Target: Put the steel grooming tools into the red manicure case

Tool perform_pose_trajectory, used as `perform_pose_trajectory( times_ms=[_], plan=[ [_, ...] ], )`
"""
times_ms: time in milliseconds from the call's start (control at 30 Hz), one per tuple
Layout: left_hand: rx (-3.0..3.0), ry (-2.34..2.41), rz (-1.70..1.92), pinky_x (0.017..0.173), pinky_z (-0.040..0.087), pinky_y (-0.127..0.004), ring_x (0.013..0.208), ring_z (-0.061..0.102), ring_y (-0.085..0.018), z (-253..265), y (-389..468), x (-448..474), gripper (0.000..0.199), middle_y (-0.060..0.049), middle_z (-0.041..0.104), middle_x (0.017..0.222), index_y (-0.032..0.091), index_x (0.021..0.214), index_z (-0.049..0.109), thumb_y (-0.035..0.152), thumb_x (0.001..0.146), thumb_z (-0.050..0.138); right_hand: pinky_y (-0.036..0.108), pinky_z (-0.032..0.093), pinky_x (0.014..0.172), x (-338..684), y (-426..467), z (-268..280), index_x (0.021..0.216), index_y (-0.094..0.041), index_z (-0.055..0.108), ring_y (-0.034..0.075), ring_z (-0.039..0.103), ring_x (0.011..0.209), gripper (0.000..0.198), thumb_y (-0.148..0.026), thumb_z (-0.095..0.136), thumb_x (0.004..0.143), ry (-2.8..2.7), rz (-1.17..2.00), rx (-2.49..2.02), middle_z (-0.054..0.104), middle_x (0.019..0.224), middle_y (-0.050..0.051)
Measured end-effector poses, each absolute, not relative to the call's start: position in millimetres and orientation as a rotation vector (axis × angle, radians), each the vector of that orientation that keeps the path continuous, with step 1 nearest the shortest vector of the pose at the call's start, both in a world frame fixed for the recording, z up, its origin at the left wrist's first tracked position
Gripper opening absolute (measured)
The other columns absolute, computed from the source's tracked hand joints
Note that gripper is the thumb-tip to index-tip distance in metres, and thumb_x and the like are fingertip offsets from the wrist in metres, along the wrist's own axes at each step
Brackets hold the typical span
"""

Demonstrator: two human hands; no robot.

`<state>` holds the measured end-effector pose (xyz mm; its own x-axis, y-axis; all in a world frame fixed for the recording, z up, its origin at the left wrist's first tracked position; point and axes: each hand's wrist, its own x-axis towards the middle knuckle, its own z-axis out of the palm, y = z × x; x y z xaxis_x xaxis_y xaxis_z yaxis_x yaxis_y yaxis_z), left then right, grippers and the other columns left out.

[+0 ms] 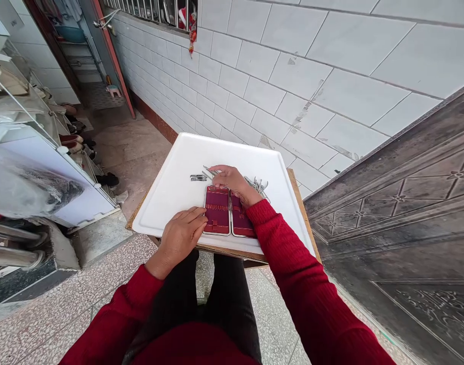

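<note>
A dark red manicure case (217, 207) lies unfolded on a white board, with elastic loops across its inside. My left hand (184, 226) grips the left edge of the case, fingers together. Over the case's top edge, my right hand (232, 180) pinches a slim metal tool (206, 174); its exact kind is hard to make out. Left of that hand lie small dark and silver pieces (198, 177), perhaps clippers. A pile of metal manicure tools (258, 186) sits to the right, partly hidden behind my right wrist. My right forearm covers part of the case's right half.
The white board (167, 187) rests on a wooden-edged table (295, 185) against a tiled wall (250, 96). A dark carved panel (399, 203) stands at the right. Shoes on a rack (74, 142) and a plastic-wrapped white box (65, 172) are at the left.
</note>
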<state>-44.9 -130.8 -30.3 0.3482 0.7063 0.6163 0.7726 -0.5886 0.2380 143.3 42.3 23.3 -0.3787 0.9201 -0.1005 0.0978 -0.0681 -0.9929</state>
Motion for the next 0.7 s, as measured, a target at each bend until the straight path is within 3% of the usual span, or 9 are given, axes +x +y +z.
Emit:
perform_pose_trajectory(
  times_ms=[200, 300, 500, 700],
  plan=[
    [-2.494, -1.381, -1.081, 0.099, 0.062, -0.043, 0.118, 0.075, -0.025, -31.6, -130.3, -45.0, 0.023, -0.008, 0.079, 0.126, 0.023, 0.11, 0.078, 0.023, 0.106, 0.055, 0.023, 0.049, 0.05, 133.9, 23.8, 28.6, 0.088, -0.019, 0.067, 0.012, 0.06, 0.05, 0.029, -0.007, 0.075, 0.064, -1.793, 1.367, -1.22, 0.068, 0.057, -0.005],
    [-2.494, -1.373, -1.077, 0.099, 0.062, -0.043, 0.118, 0.075, -0.025, -31.0, -130.3, -45.1, 0.023, -0.008, 0.078, 0.127, 0.022, 0.11, 0.078, 0.023, 0.106, 0.055, 0.029, 0.054, 0.057, 129.5, 15.1, 32.7, 0.085, -0.02, 0.065, 0.014, 0.062, 0.05, 0.025, -0.003, 0.071, 0.068, -1.976, 1.226, -1.291, 0.068, 0.057, -0.006],
    [-2.527, -1.412, -1.08, 0.102, 0.062, -0.044, 0.121, 0.073, -0.025, -30.4, -130.5, -45.3, 0.025, -0.008, 0.077, 0.129, 0.024, 0.111, 0.079, 0.023, 0.105, 0.055, 0.038, 0.06, 0.076, 127.5, 11.2, 35.4, 0.097, -0.019, 0.068, 0.019, 0.071, 0.06, 0.027, -0.005, 0.066, 0.074, -2.076, 1.077, -1.402, 0.073, 0.067, -0.003],
    [-2.518, -1.4, -1.068, 0.101, 0.062, -0.043, 0.12, 0.074, -0.025, -30.8, -130.2, -45.3, 0.023, -0.008, 0.077, 0.13, 0.023, 0.109, 0.079, 0.022, 0.105, 0.056, 0.036, 0.061, 0.072, 127.4, 11.4, 33.9, 0.104, -0.018, 0.069, 0.019, 0.072, 0.063, 0.031, -0.006, 0.066, 0.076, -2.054, 1.065, -1.442, 0.074, 0.07, -0.001]
  ],
)
